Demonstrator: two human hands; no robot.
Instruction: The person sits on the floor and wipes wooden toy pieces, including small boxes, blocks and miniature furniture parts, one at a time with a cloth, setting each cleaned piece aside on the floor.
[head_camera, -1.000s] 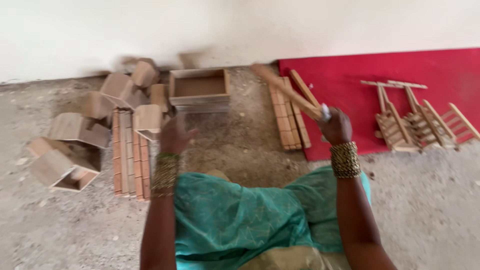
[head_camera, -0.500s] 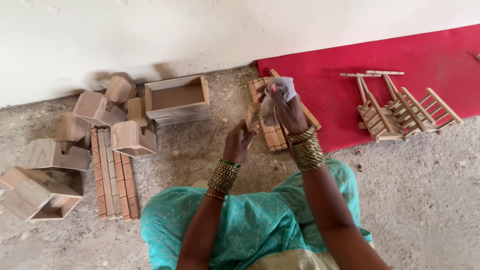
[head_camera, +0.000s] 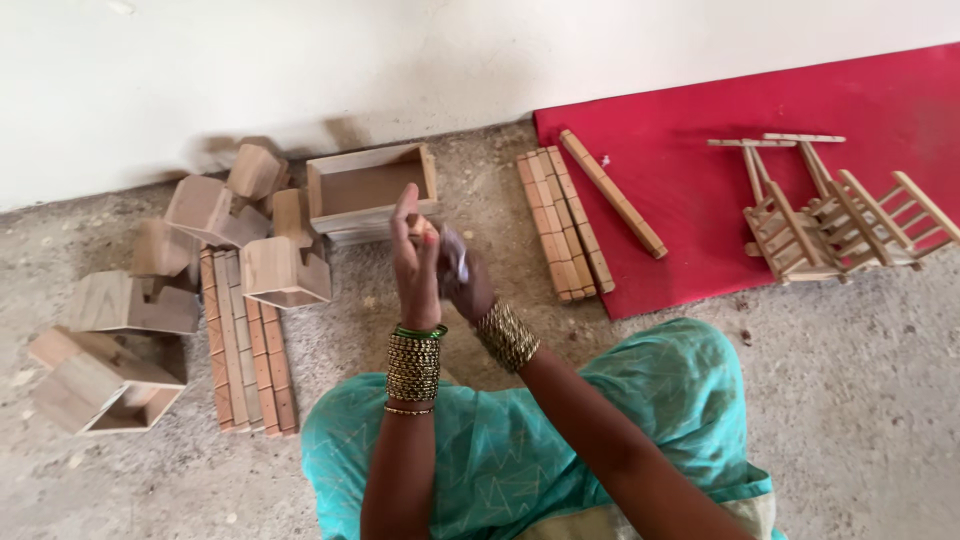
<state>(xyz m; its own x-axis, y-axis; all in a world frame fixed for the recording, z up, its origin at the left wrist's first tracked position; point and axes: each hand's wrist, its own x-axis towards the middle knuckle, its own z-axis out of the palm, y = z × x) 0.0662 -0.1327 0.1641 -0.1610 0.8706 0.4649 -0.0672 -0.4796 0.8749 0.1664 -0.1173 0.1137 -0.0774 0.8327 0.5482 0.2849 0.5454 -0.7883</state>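
Observation:
My left hand (head_camera: 415, 250) is raised upright in front of me with its fingers stretched and close together, its palm against my right hand (head_camera: 468, 285). My right hand is closed around a small pale scrap (head_camera: 455, 255), perhaps cloth or paper, pressed between the two hands. Both wrists wear stacked bangles. A long wooden stick (head_camera: 612, 193) lies loose on the edge of the red mat (head_camera: 680, 130), an arm's reach to the right of my hands.
An open wooden box (head_camera: 365, 185) sits just beyond my hands. Several hollow wooden blocks (head_camera: 120, 300) and a row of slats (head_camera: 245, 345) lie left. More slats (head_camera: 560, 225) lie right, small slatted wooden frames (head_camera: 830, 215) on the mat. My teal-clad lap (head_camera: 520, 450) fills the foreground.
A second ago my right hand held the long stick up; the stick now lies on the mat. Both hands have come together at the centre around the pale scrap.

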